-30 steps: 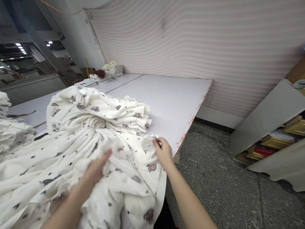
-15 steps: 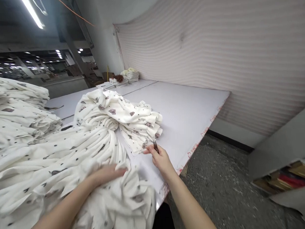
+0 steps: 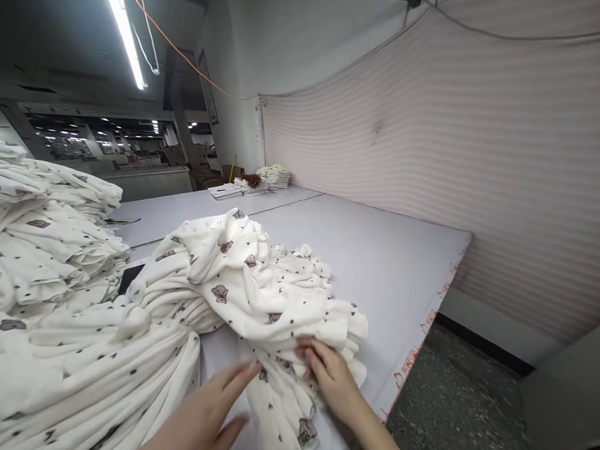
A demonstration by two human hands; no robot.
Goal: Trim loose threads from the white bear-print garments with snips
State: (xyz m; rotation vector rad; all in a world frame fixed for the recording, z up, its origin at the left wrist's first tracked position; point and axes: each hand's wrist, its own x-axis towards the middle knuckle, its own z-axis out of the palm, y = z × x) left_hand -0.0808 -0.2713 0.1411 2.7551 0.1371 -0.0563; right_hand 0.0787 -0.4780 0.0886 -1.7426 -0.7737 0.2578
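A bunched stack of white cloth [image 3: 258,296] printed with small brown bears lies on the pale table [image 3: 387,267]. My right hand [image 3: 331,380] rests on the stack's near edge, fingers together and curled into the layers. My left hand [image 3: 209,415] lies low beside it with fingers stretched out, its tips touching the cloth's lower folds. More of the same cloth [image 3: 93,369] runs in long gathered folds to the left of my left hand.
A tall heap of the same printed cloth [image 3: 38,235] stands at the left. Small folded stacks [image 3: 275,177] sit at the table's far end by the striped wall. The table edge with red marks [image 3: 424,334] drops to a speckled floor [image 3: 461,408].
My view has tilted up and left. My right hand drew closer along the stack's edge. My left hand came off the gathered folds and now reaches toward the stack.
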